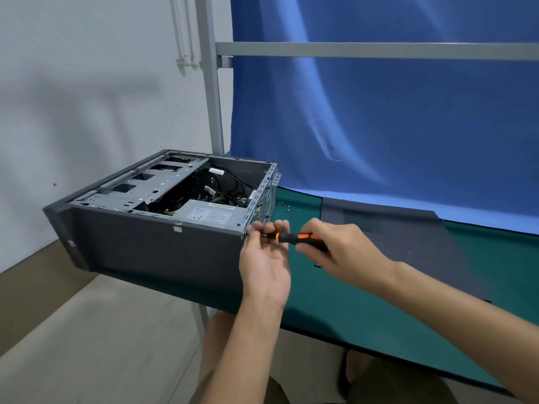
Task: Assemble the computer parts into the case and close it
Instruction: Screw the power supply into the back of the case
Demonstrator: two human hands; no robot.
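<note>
Now screwdriver [294, 238] in right hand [341, 252]; case [151, 246] open

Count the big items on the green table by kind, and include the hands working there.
computer case: 1
side panel: 1
screwdriver: 1
hands: 2 (left hand, right hand)
Total: 5

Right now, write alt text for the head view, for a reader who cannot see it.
A right hand holds an orange-and-black screwdriver at the rear corner of an open case, while the left hand pinches its shaft near the tip. The case lies on a green mat, with a panel and loose screws beside it.
</note>
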